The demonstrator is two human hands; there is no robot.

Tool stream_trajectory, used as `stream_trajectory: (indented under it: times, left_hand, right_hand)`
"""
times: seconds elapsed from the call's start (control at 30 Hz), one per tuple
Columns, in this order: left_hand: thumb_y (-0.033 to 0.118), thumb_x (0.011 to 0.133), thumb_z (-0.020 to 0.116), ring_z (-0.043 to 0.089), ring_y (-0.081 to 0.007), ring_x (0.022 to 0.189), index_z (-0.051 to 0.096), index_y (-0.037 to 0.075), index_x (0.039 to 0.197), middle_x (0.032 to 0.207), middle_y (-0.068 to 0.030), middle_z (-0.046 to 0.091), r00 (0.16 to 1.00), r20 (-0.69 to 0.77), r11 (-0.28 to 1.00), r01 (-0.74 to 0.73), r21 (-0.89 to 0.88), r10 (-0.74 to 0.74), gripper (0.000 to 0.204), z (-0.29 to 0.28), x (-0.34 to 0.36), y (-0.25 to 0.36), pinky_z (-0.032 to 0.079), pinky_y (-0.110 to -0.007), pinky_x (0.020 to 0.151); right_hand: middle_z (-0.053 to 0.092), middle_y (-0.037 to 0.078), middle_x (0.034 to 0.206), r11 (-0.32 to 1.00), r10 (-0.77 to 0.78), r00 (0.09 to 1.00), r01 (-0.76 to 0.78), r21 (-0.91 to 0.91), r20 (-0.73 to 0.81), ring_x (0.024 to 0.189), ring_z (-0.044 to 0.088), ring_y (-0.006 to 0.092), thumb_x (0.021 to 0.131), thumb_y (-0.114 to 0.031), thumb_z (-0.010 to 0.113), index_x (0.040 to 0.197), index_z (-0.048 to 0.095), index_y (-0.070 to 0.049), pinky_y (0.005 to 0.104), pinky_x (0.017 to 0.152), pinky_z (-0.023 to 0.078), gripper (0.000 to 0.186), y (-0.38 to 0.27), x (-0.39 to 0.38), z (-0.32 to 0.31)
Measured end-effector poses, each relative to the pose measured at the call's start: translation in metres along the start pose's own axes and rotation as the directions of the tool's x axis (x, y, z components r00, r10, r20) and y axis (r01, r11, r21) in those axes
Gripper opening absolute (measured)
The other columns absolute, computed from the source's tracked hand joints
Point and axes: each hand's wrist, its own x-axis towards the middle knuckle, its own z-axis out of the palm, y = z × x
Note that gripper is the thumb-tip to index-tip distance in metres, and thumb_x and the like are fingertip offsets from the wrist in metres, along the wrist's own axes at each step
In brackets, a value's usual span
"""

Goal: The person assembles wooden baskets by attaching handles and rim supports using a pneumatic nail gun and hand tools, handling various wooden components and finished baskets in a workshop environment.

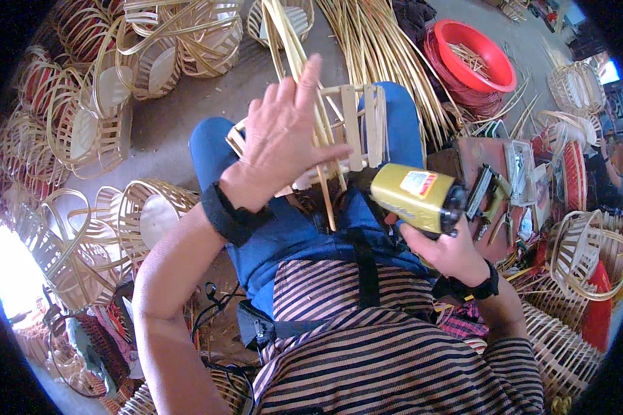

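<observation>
My left hand lies over long pale cane strips, above my lap. Its forefinger and thumb are stretched wide apart, while the other fingers are bent and their tips hidden. Beneath and beside it, between my knees, is a part-built basket of flat wooden slats and thin rods. In my right hand is a gold-coloured power staple gun with a black end cap, its grip wrapped by my fingers. The gun sits just right of the basket; its nose is hard to make out.
Finished baskets crowd the left side. A bundle of canes lies ahead, beside a red basin holding short sticks. At right, a reddish stool bears another staple gun and a clear tray. Black cables hang at left.
</observation>
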Motion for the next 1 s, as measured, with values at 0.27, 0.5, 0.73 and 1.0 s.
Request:
stream_trajectory:
  times: [0.27, 0.5, 0.73, 1.0]
  left_hand:
    - [0.010, 0.071, 0.053, 0.046, -0.0308, 0.074, 0.039, 0.004, 0.109, 0.085, -0.0170, 0.044, 0.905, -0.425, 0.988, -0.060, -0.145, -0.007, 0.041, 0.003, 0.036, -0.028, 0.040, -0.037, 0.064]
    - [0.007, 0.071, 0.049, 0.042, -0.0338, 0.077, 0.040, 0.001, 0.105, 0.078, -0.0199, 0.042, 0.960, -0.197, 0.953, 0.144, -0.267, -0.201, 0.036, -0.011, 0.021, -0.006, 0.036, -0.039, 0.064]
    - [0.003, 0.070, 0.049, 0.041, -0.0350, 0.075, 0.040, 0.000, 0.105, 0.074, -0.0202, 0.042, 0.941, -0.277, 0.954, 0.118, -0.276, -0.196, 0.037, -0.009, 0.022, -0.004, 0.036, -0.039, 0.066]
    - [0.004, 0.070, 0.050, 0.041, -0.0338, 0.076, 0.040, 0.000, 0.108, 0.082, -0.0197, 0.042, 0.928, -0.347, 0.970, 0.055, -0.235, -0.136, 0.039, -0.005, 0.022, -0.001, 0.036, -0.038, 0.067]
  right_hand:
    - [0.058, 0.012, 0.086, 0.991, -0.107, 0.994, 0.105, -0.088, -0.022, 0.080, 0.057, 0.0222, 0.065, -0.004, 0.058, 0.089, 0.055, 0.000, 0.0292, 0.072, 0.043, 0.025, -0.002, 0.004, -0.005]
    - [0.058, 0.012, 0.085, 0.993, -0.095, 0.995, 0.095, -0.063, 0.004, 0.078, 0.057, 0.0216, 0.064, -0.004, 0.058, 0.088, 0.055, 0.001, 0.0287, 0.070, 0.043, 0.025, -0.006, 0.007, -0.002]
    - [0.058, 0.014, 0.082, 0.996, -0.073, 0.997, 0.074, -0.043, 0.031, 0.074, 0.057, 0.0258, 0.063, -0.006, 0.059, 0.085, 0.055, 0.001, 0.0303, 0.068, 0.044, 0.024, -0.002, 0.004, 0.001]
    - [0.056, 0.013, 0.083, 0.911, -0.306, 0.942, 0.332, -0.245, 0.138, 0.074, 0.055, 0.0286, 0.062, -0.010, 0.060, 0.087, 0.054, -0.001, 0.0317, 0.068, 0.044, 0.028, 0.007, 0.009, 0.001]
